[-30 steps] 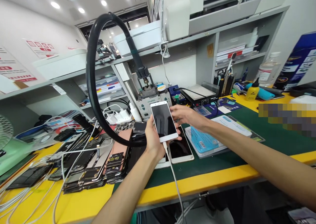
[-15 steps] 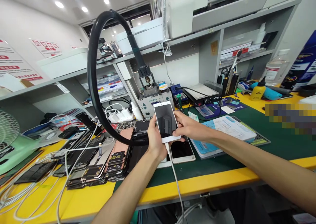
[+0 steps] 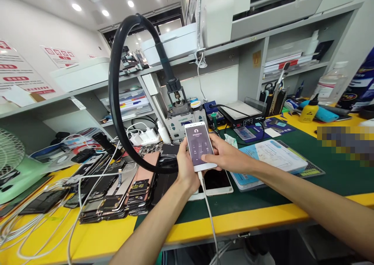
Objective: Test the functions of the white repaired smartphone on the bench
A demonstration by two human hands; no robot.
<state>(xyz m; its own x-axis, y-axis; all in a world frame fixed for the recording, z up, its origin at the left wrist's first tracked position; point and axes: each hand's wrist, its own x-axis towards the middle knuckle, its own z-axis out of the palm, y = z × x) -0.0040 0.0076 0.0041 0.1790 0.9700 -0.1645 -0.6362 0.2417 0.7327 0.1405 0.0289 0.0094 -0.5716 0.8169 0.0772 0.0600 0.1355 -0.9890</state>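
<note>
A white smartphone (image 3: 200, 140) is held upright, tilted back, above the green mat. Its screen is lit with a purple-grey call page of round icons. My left hand (image 3: 187, 167) is wrapped round its left side and lower back. My right hand (image 3: 226, 152) grips the right edge, with the thumb on the lower part of the screen. A white charging cable (image 3: 207, 202) is plugged into the phone's bottom end and hangs over the table edge. Beneath my hands lies another white phone (image 3: 223, 185) with a dark screen, partly covered.
Stacked phone parts (image 3: 137, 195) and loose white cables (image 3: 35, 226) crowd the left side. A thick black hose (image 3: 114, 101) arches up from the hot-air station (image 3: 178, 127). Blue-and-white notebooks (image 3: 271, 160) lie at right. A green fan (image 3: 14, 167) stands far left.
The phone's screen has gone from dark to lit with a call page. Both hands still hold the phone, and the right thumb remains at the lower screen. The view has shifted slightly.
</note>
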